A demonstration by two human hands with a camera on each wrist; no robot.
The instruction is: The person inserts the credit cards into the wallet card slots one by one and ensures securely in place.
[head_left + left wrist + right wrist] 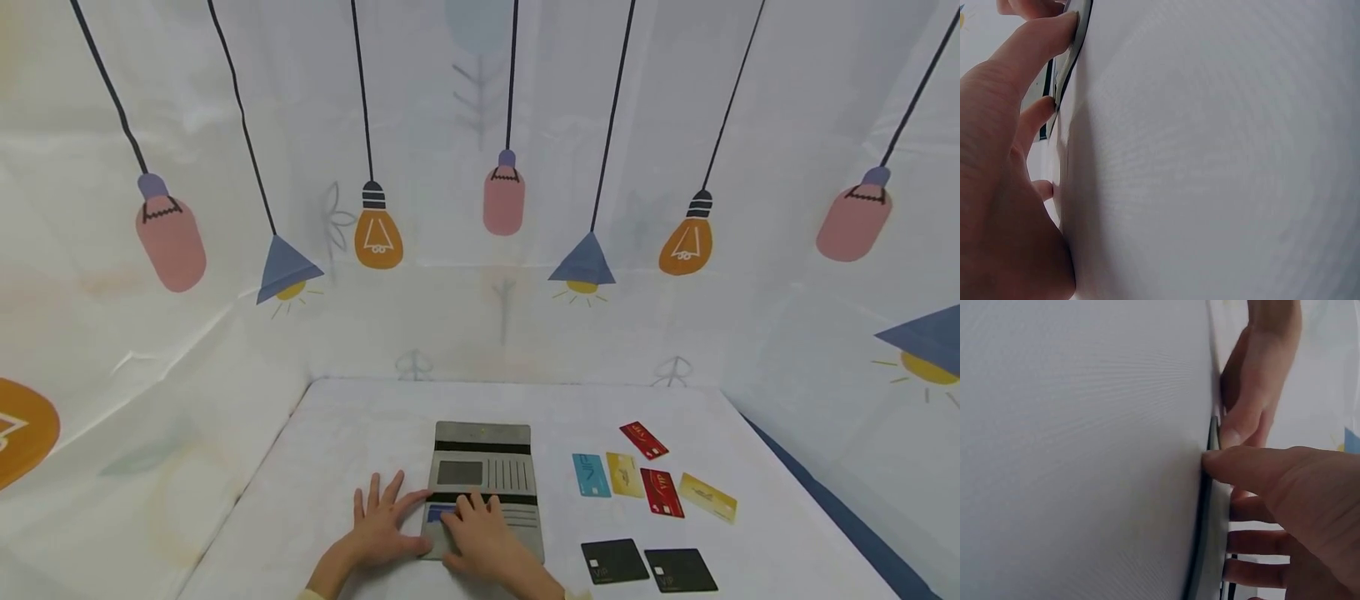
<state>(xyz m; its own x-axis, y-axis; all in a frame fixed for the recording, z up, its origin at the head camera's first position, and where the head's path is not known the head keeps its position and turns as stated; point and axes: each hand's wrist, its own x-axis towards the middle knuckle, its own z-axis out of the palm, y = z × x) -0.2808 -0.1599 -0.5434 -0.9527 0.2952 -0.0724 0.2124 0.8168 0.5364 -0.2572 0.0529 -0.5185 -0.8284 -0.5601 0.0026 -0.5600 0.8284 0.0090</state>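
A grey wallet (485, 432) with dark bands lies unfolded on the white table, its slots and a dark window facing up. In its lower left part a blue card (437, 513) shows, partly covered by fingers. My left hand (377, 532) is spread flat at the wallet's left side, index finger and thumb touching its edge. Over the lower half lies my right hand (486, 540), fingers resting on the wallet beside the blue card. In the right wrist view, the right thumb (1241, 465) touches the wallet's near edge. How far the card sits in its slot is hidden.
Right of the wallet lie a light blue card (592, 476), two yellow cards (625, 476), and two red cards (662, 493). Nearer the front are two black cards (615, 562). A white cloth wall (525, 333) printed with lamps surrounds the table.
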